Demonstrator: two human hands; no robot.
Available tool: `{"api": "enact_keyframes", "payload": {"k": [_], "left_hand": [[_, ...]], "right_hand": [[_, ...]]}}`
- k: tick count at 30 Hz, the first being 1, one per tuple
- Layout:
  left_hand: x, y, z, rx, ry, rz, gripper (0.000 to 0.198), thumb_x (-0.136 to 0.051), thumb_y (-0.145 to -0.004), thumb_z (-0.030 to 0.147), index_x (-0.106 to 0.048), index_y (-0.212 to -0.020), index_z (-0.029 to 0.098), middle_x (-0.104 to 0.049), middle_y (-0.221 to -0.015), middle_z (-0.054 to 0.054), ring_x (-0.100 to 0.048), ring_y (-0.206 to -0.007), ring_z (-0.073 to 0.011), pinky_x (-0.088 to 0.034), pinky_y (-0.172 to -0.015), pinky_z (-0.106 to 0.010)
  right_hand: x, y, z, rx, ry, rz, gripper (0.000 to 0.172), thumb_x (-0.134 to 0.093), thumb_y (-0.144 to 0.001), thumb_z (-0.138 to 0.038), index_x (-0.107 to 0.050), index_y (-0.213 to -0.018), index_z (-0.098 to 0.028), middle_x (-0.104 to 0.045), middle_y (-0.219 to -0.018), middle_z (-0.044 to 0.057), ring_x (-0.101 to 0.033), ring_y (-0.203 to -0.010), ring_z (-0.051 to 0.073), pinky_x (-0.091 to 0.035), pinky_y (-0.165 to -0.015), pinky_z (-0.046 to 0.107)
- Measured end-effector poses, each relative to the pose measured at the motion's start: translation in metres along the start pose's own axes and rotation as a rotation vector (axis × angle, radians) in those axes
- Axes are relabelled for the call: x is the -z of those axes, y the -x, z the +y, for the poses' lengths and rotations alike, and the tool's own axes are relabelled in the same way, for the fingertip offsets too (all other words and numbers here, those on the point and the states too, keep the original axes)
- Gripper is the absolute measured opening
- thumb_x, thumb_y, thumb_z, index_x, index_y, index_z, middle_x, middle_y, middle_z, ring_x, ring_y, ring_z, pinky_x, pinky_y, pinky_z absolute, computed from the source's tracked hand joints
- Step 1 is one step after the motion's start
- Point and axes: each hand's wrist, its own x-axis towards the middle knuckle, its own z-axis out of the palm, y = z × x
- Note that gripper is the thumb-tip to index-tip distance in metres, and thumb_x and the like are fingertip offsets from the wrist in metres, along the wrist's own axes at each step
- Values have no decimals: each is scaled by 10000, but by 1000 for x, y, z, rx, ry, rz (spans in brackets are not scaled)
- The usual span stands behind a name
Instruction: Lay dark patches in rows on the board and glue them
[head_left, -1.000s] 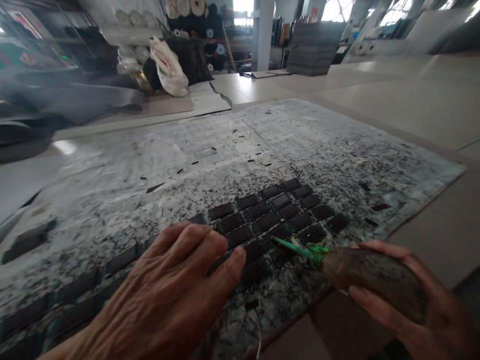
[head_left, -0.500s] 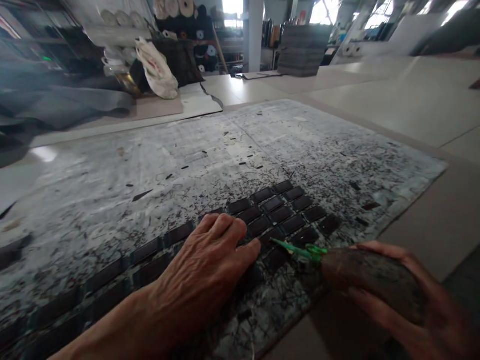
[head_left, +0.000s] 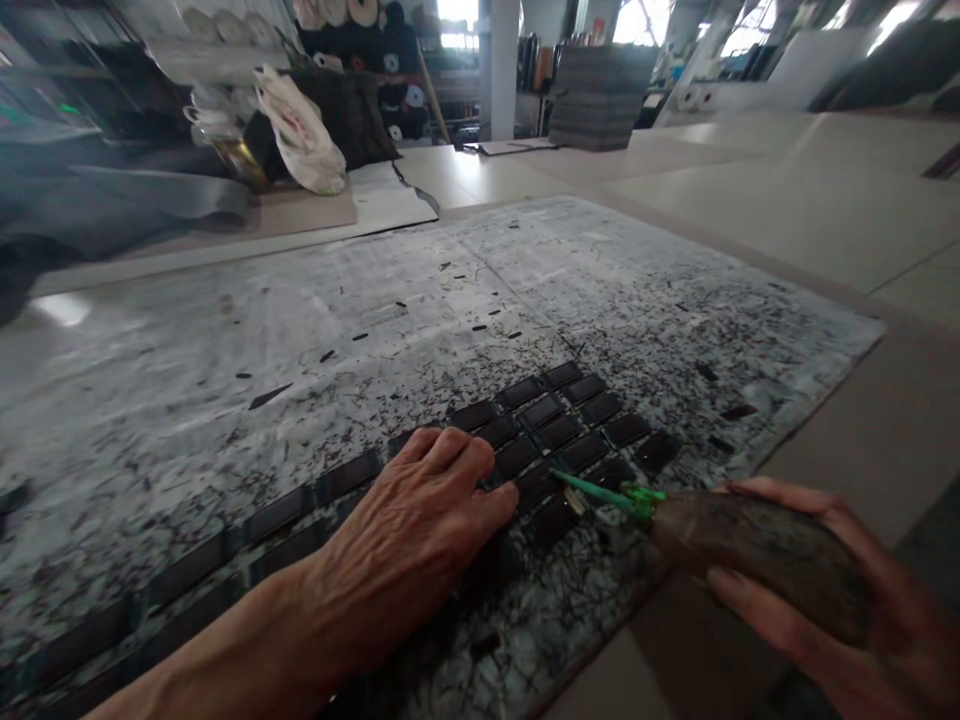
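My left hand [head_left: 427, 520] lies palm down over rows of small dark rectangular pieces [head_left: 559, 432], its fingers slightly bent and the thumb apart. It rests on some of them and hides those below. To the right, my right hand [head_left: 840, 580] is closed round a brown, bulging bottle [head_left: 757, 550] with a stained surface. From its front end a thin green nozzle [head_left: 600, 492] points left, its tip at or just above a dark piece near my left thumb. I cannot tell whether the tip touches it. A small pale bit shows beneath the nozzle.
A whitish, dirt-specked sheet [head_left: 360, 270] covers much of the table, with dark scraps [head_left: 739, 412] scattered on it. Behind stand a pale bag [head_left: 304, 135], a grey stack of sheets [head_left: 596, 95] and rolls [head_left: 217, 25]. The table's near edge runs at lower right.
The bottle and its green nozzle have shifted slightly right, and the tip has moved a little away from my left thumb. My left hand stays on the dark pieces. The view has turned slightly.
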Motion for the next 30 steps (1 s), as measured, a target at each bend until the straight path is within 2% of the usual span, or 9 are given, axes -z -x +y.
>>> {"api": "enact_keyframes", "payload": {"k": [3, 9, 14, 19, 26, 30], "left_hand": [[1, -1, 0, 11, 7, -4, 220, -483, -876, 96, -615, -959, 251, -568, -948, -21, -463, -899, -200, -352, -826, -355], [-1, 0, -1, -41, -23, 73, 183, -520, -874, 126, -618, -963, 252, -575, -946, -22, -463, -872, -189, -338, -780, -338], [7, 0, 4, 5, 50, 33, 146, -549, -855, 98, -606, -853, 232, -574, -899, -3, -456, -865, -187, -336, -783, -329], [10, -2, 3, 27, 103, 6, 195, -516, -848, 56, -604, -828, 229, -572, -930, -3, -444, -867, -188, -333, -783, -331], [9, -12, -2, -22, 143, 56, 245, -421, -856, 24, -578, -803, 204, -552, -929, -13, -419, -851, -186, -319, -782, -341], [8, -19, -4, -33, 117, 0, 218, -430, -850, 44, -564, -763, 193, -542, -883, -18, -413, -830, -188, -313, -774, -349]], "right_hand": [[2, 1, -4, 21, 40, 1, 445, -694, -646, -559, -568, -1000, -322, -721, -869, -19, -704, -688, 173, -559, -558, 150], [5, 3, 0, 23, 12, -28, 442, -697, -665, -530, -546, -1028, -329, -719, -884, -19, -707, -699, 177, -564, -580, 160], [6, -1, 0, 47, 22, 7, 441, -700, -647, -541, -559, -1008, -331, -725, -864, -21, -712, -674, 183, -565, -549, 162], [4, 2, -12, -84, 23, 42, 478, -670, -629, -609, -562, -998, -325, -712, -902, -17, -696, -737, 196, -576, -601, 199], [5, -1, -8, -69, 7, 21, 445, -692, -637, -572, -557, -996, -347, -711, -890, -46, -691, -718, 159, -556, -592, 156], [3, 2, -14, -160, 30, 14, 465, -635, -658, -628, -530, -1018, -351, -701, -910, -48, -675, -770, 156, -544, -638, 157]]}}
